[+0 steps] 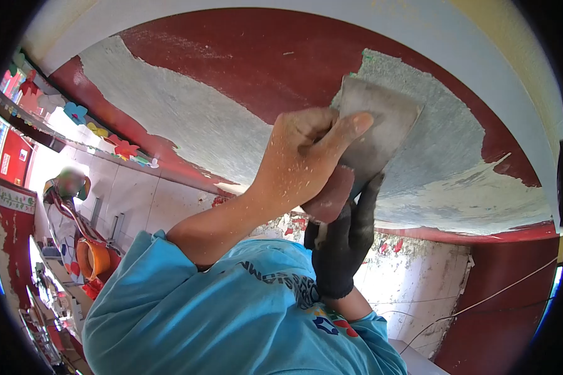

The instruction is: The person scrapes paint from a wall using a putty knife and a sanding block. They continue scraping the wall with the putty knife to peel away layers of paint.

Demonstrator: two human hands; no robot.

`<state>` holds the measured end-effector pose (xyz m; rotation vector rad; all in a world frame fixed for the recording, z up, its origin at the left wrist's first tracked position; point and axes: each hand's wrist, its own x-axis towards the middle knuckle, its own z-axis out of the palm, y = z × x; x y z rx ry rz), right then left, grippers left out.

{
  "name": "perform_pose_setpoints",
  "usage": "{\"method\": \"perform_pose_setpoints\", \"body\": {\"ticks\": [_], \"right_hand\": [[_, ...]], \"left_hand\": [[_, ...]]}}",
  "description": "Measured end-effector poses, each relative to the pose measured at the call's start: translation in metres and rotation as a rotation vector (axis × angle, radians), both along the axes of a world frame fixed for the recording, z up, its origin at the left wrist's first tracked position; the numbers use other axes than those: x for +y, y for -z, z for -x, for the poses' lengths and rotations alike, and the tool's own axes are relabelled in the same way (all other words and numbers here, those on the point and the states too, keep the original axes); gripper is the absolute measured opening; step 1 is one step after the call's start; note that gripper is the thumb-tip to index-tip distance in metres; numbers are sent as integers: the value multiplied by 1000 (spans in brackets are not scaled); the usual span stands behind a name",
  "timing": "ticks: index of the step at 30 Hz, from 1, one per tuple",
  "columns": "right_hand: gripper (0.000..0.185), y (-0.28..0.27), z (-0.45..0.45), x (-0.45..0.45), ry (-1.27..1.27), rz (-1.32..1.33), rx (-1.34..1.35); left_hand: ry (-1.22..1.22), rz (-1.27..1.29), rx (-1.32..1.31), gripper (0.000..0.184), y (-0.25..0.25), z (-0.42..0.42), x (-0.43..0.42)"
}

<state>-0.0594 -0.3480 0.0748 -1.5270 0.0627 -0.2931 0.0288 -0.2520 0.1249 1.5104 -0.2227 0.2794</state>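
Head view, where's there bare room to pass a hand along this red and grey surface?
Two stretches look open: the left grey patch, bordered by red paint above and below, and the pale strip up and right of the gloved right hand, above the red lower edge. It's crowded around the scraper, which the left hand grips, with the right hand close below.

Renovation site: patchy red paint (231,56)
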Motion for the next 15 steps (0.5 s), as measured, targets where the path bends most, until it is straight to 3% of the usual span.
{"method": "perform_pose_setpoints", "body": {"ticks": [1, 2, 4, 5, 7, 8, 10, 11, 13, 15], "right_hand": [[37, -1, 1, -1, -69, -207, 148], [37, -4, -4, -1, -71, -206, 135], [43, -7, -6, 1, -30, 33, -79], [43, -3, -5, 2, -32, 34, -61], [47, 5, -8, 3, 67, 354, -164], [47, 1, -6, 4, 65, 355, -168], [44, -9, 0, 4, -75, -273, 78], [44, -6, -2, 5, -77, -273, 87], [41, 2, -7, 6, 41, 151, -71], [39, 0, 0, 6, 14, 31, 0]], "left_hand": [[16, -47, 26, 44, 2, 3, 3], [30, -92, 50, 45, 2, 2, 5], [31, -41, 28, 45, -4, -5, 1], [30, 17, 18, 46, -5, -3, -1], [37, -32, 46, 46, -7, 4, 3], [43, -82, 62, 46, -9, 5, 5], [13, -89, 35, 46, -13, -2, 4], [-9, -98, 35, 46, -11, -1, 2], [-22, -61, 14, 46, -2, 0, -2], [-34, -24, -38, 46, -3, 0, -1]]}}
